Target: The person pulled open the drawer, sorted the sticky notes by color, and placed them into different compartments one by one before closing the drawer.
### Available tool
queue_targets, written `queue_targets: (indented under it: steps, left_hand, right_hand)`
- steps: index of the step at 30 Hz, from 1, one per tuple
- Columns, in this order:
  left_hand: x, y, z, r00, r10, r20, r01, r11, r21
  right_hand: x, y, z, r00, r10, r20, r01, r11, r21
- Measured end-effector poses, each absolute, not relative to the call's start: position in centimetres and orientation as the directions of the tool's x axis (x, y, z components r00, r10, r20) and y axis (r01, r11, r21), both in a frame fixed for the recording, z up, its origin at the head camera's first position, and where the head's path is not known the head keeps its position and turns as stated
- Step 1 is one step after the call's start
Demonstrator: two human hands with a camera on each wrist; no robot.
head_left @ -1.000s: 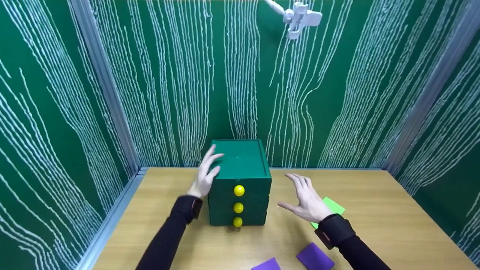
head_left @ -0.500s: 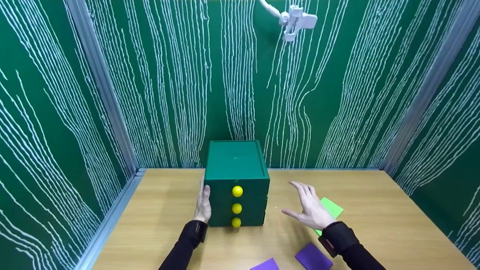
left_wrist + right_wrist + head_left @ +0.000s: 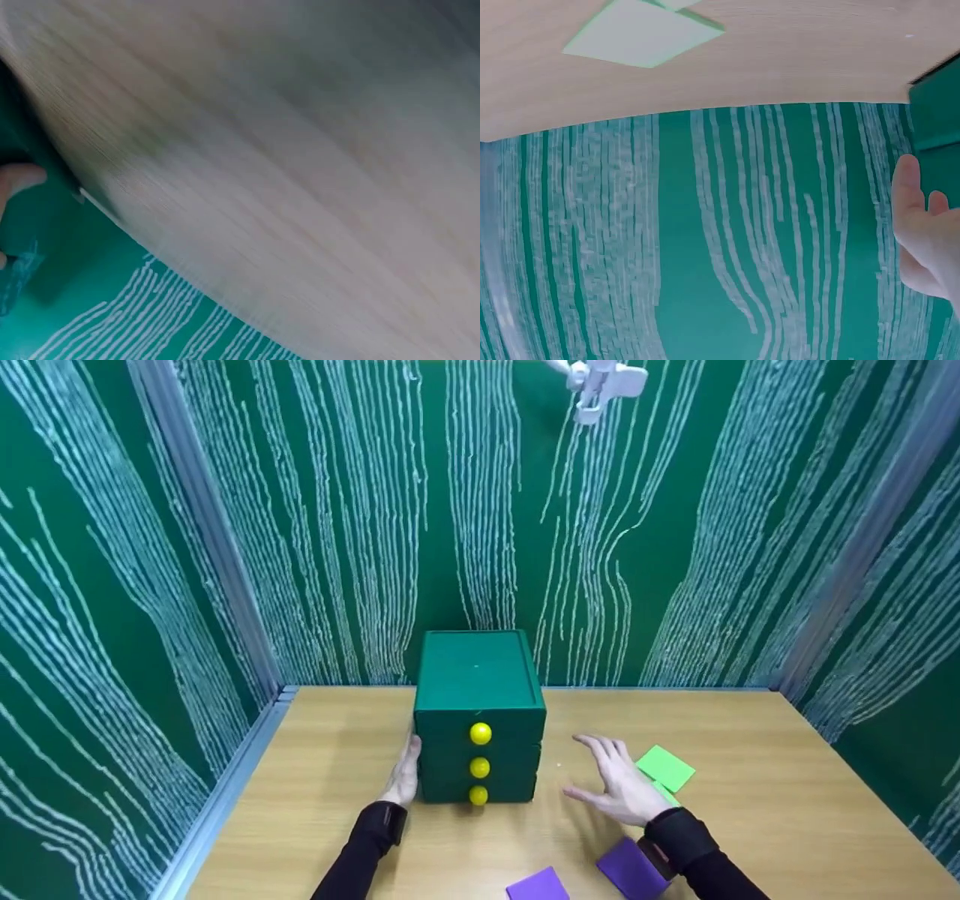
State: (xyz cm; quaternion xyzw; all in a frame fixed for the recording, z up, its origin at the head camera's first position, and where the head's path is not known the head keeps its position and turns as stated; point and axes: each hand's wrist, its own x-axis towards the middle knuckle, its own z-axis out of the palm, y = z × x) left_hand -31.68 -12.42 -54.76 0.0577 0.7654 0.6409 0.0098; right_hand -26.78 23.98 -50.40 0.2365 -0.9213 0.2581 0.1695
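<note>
Left hand (image 3: 402,777) now off top, flat vs drawer box (image 3: 478,712) side at 9 o'clock, fingers straight. Right hand (image 3: 619,784) hovers at 3 o'clock, fingers wide, holding nothing. Box braced, drawers shut.

We wear long black sleeves (image 3: 358,861) ending in snug black wrist cuffs (image 3: 675,835), our hands bare.

The left hand (image 3: 403,775) lies flat with straight fingers, while the right hand (image 3: 619,787) hovers open, fingers spread, both forearms black-sleeved
</note>
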Motion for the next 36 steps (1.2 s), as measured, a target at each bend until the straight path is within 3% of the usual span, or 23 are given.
queue_targets:
  steps: [5, 10, 14, 17, 26, 32, 36]
  left_hand:
    - [-32.1, -12.7, -54.8, -0.992, 0.107, 0.062, 0.081, 0.181, 0.980]
    - [-32.0, -13.1, -54.5, -0.995, 0.090, 0.050, 0.067, 0.199, 0.978]
    - [-32.0, -13.6, -53.9, -0.990, 0.119, 0.079, 0.109, 0.270, 0.957]
    - [-32.2, -14.1, -53.6, -0.980, 0.170, 0.104, 0.156, 0.331, 0.931]
    - [-32.7, -15.3, -52.7, -0.965, 0.260, 0.040, 0.142, 0.390, 0.910]
    - [-32.7, -15.4, -52.9, -0.956, 0.288, 0.053, 0.148, 0.318, 0.936]
    - [-32.8, -15.4, -52.8, -0.948, 0.310, 0.072, 0.166, 0.286, 0.944]
  right_hand:
    - [-27.1, 22.2, -50.2, -0.792, -0.396, 0.464, -0.573, 0.746, -0.341]
    - [-26.8, 20.1, -50.1, -0.705, -0.502, 0.502, -0.672, 0.698, -0.246]
    - [-26.6, 18.2, -49.8, -0.623, -0.593, 0.511, -0.735, 0.667, -0.122]
    - [-26.5, 16.8, -49.5, -0.598, -0.633, 0.492, -0.752, 0.655, -0.072]
    - [-26.4, 13.7, -49.3, -0.612, -0.705, 0.358, -0.784, 0.600, -0.159]
    - [-26.9, 12.5, -49.7, -0.656, -0.714, 0.246, -0.755, 0.621, -0.211]
    - [-26.9, 11.9, -50.1, -0.664, -0.706, 0.245, -0.747, 0.611, -0.262]
